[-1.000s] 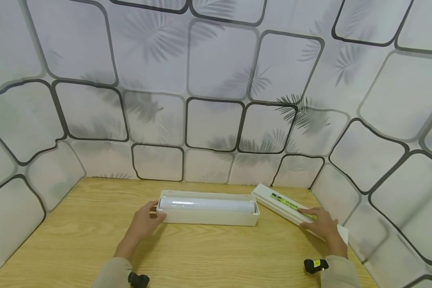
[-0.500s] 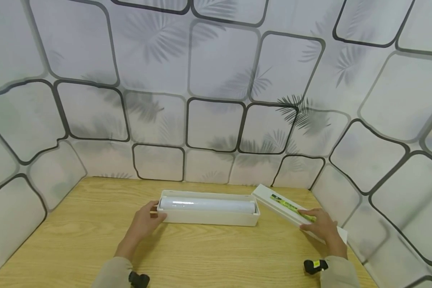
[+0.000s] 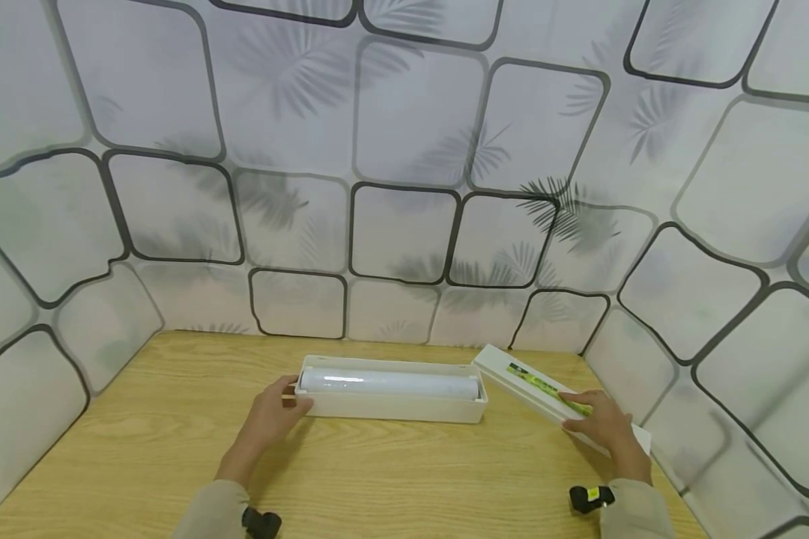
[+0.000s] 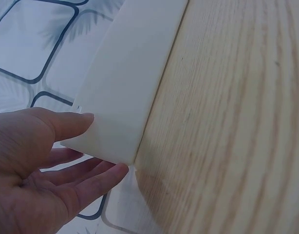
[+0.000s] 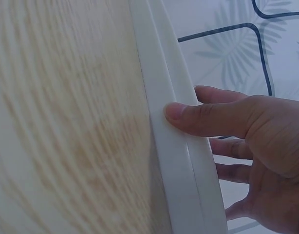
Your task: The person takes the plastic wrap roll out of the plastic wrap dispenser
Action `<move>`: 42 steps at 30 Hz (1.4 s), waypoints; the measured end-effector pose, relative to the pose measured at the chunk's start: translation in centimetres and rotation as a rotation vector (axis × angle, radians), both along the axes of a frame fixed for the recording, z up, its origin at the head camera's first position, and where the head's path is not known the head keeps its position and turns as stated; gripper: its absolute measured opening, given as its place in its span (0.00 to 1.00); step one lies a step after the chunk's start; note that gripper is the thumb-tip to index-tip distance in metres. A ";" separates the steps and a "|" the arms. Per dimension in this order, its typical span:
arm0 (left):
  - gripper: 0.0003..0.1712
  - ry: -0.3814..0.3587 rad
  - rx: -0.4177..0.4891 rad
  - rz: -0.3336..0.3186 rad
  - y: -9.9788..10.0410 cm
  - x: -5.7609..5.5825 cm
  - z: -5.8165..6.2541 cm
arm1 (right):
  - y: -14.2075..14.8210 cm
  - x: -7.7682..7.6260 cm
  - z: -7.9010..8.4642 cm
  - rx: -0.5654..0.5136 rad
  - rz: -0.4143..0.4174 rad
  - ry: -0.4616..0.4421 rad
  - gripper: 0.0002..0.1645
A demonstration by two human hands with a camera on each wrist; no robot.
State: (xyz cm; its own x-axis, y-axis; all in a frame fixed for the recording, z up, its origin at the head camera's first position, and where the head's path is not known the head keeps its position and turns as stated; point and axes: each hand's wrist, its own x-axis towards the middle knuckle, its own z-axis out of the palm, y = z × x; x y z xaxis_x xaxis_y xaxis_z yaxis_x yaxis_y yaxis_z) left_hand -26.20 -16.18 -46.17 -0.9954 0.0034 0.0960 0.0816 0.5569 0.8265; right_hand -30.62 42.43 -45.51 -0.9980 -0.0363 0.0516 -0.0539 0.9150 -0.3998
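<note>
A long white plastic cling film box (image 3: 394,408) stands uncovered on the wooden table, with a roll of clear cling film (image 3: 391,383) lying inside it. At its left end my left hand (image 3: 273,414) grips the corner; the left wrist view has the thumb (image 4: 74,124) on the front wall and the fingers (image 4: 103,185) against the end. To the right, a long white lid (image 3: 512,378) with a green and yellow label lies slanted on the table. My right hand (image 3: 603,421) holds its near part, the thumb (image 5: 188,117) on the side wall and the other fingers across the top.
The light wooden table (image 3: 404,479) reaches back to a wall covering (image 3: 404,232) with dark rounded outlines and leaf prints, which also closes in the left and right sides. The lid's far end lies close to the box's right end.
</note>
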 end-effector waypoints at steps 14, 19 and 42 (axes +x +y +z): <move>0.31 0.005 -0.003 -0.002 0.0 0.0 0.0 | -0.6 0.3 0.8 0.026 0.058 0.017 0.34; 0.32 -0.001 -0.003 -0.002 -0.1 -0.1 0.0 | -1.2 0.4 1.5 0.036 0.131 0.066 0.32; 0.31 0.013 0.015 0.001 -0.1 -0.3 -0.2 | -9.4 0.3 3.9 -0.086 0.376 0.103 0.30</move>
State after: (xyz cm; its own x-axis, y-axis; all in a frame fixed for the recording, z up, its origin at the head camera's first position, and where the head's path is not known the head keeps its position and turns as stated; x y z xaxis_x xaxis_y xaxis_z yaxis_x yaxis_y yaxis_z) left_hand -26.45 -16.28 -46.35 -0.9941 0.0009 0.1086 0.0915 0.5442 0.8339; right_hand -30.30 33.07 -41.65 -0.9054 -0.3892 0.1695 -0.4225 0.7871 -0.4494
